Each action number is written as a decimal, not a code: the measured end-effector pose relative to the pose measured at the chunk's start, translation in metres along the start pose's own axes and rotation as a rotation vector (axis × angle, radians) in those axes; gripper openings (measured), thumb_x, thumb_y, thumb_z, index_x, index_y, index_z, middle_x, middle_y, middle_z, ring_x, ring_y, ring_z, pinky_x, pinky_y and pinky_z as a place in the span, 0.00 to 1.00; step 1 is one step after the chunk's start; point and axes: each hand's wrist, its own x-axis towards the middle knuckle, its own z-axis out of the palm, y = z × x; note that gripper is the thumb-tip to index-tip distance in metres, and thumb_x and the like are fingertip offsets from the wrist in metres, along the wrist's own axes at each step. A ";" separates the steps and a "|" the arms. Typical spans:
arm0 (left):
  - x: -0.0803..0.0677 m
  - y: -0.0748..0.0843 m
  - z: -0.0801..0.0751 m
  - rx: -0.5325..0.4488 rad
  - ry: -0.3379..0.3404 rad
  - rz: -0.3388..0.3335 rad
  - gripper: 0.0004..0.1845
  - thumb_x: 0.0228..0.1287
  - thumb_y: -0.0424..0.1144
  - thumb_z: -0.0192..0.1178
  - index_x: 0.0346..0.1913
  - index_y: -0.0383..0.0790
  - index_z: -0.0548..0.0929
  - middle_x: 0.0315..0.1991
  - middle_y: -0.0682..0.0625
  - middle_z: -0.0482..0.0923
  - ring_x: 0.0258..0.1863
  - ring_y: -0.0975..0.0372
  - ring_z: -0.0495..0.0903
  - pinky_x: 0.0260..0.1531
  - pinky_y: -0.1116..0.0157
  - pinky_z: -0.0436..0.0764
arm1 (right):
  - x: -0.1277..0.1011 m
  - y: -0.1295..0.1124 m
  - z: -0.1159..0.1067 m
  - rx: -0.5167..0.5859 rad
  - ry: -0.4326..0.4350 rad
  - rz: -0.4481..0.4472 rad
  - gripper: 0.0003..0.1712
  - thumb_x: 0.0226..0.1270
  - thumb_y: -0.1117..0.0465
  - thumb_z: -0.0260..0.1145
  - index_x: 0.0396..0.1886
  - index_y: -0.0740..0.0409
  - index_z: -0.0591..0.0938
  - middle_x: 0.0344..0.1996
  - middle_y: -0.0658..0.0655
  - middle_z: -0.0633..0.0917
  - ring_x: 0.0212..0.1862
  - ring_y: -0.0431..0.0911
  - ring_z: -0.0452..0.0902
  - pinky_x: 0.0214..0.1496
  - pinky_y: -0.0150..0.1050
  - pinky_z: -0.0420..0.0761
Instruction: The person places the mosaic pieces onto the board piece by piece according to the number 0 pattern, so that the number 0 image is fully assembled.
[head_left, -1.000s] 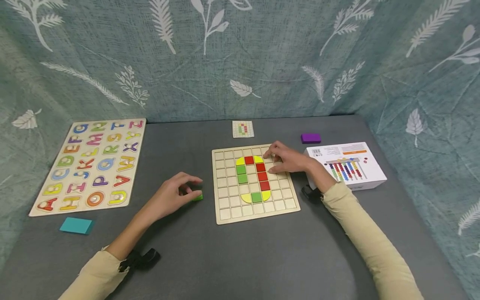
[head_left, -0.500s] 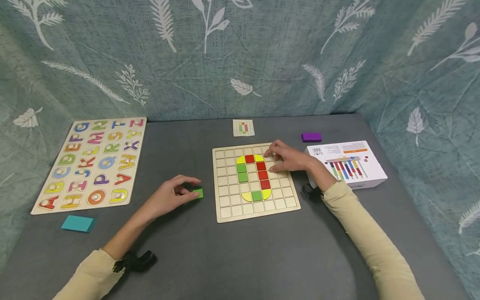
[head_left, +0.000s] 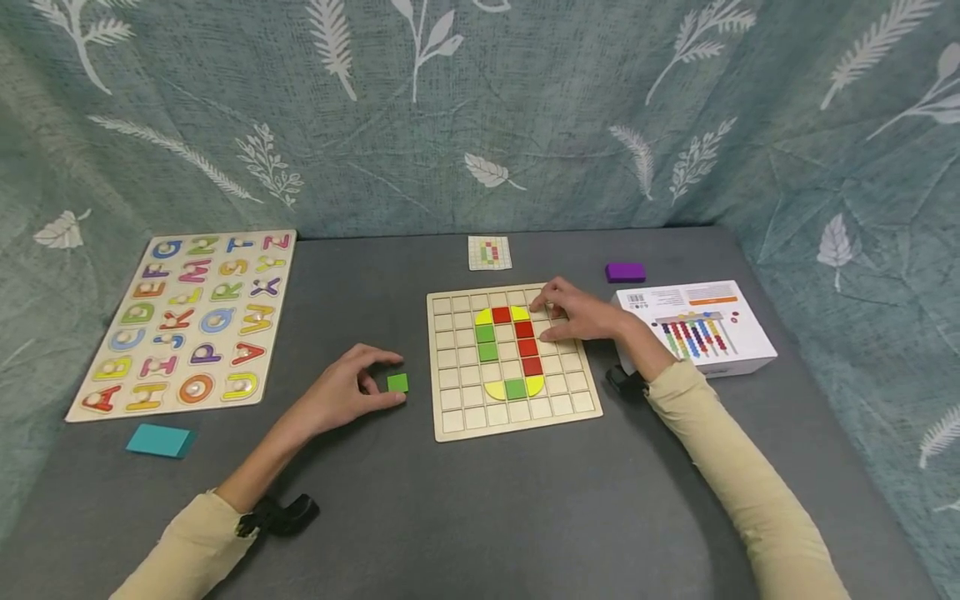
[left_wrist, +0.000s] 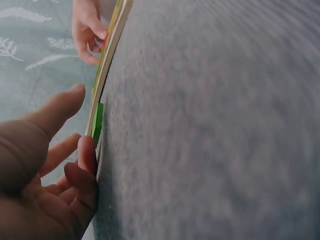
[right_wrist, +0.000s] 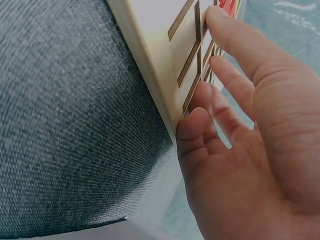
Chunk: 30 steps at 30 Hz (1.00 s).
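A wooden grid board (head_left: 450,417) lies mid-table with red, green and yellow tiles (head_left: 527,347) forming an oval ring. My right hand (head_left: 577,318) rests on the board's upper right cells, fingers fairly straight; in the right wrist view its fingertips (right_wrist: 220,20) press the board (right_wrist: 160,65) near the edge. A loose green square tile (head_left: 397,382) lies flat on the table just left of the board. My left hand (head_left: 358,385) sits around it, thumb above and a finger below, loosely curved. The left wrist view shows the tile's edge (left_wrist: 98,122) beyond my fingers (left_wrist: 86,150).
A small pattern card (head_left: 489,252) lies behind the board. A purple block (head_left: 625,272) and a white printed box (head_left: 697,329) are at right. An alphabet puzzle (head_left: 187,321) and a teal block (head_left: 159,440) are at left. Leaf-print cloth walls the table.
My left hand has set the green tile down flat on the table and its fingers have loosened around it. The right hand has stayed on the board.
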 end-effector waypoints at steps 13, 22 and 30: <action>0.002 0.000 0.005 0.171 0.040 0.068 0.26 0.53 0.48 0.73 0.55 0.44 0.81 0.47 0.48 0.72 0.24 0.71 0.68 0.24 0.71 0.69 | 0.002 0.001 -0.003 -0.004 -0.008 0.003 0.26 0.64 0.58 0.69 0.60 0.60 0.75 0.56 0.61 0.66 0.51 0.52 0.68 0.56 0.47 0.69; 0.001 -0.001 0.004 0.143 0.012 0.042 0.25 0.54 0.45 0.72 0.56 0.44 0.81 0.48 0.47 0.72 0.23 0.73 0.69 0.25 0.71 0.69 | -0.001 0.000 -0.001 0.003 -0.009 0.001 0.26 0.64 0.58 0.69 0.60 0.60 0.75 0.55 0.61 0.66 0.50 0.52 0.68 0.55 0.47 0.69; 0.001 -0.001 0.002 0.124 -0.002 0.042 0.25 0.56 0.44 0.71 0.56 0.43 0.81 0.50 0.47 0.72 0.25 0.72 0.70 0.27 0.71 0.71 | 0.001 0.002 -0.001 0.005 -0.007 0.008 0.26 0.64 0.59 0.69 0.60 0.60 0.75 0.56 0.60 0.66 0.51 0.51 0.68 0.55 0.46 0.69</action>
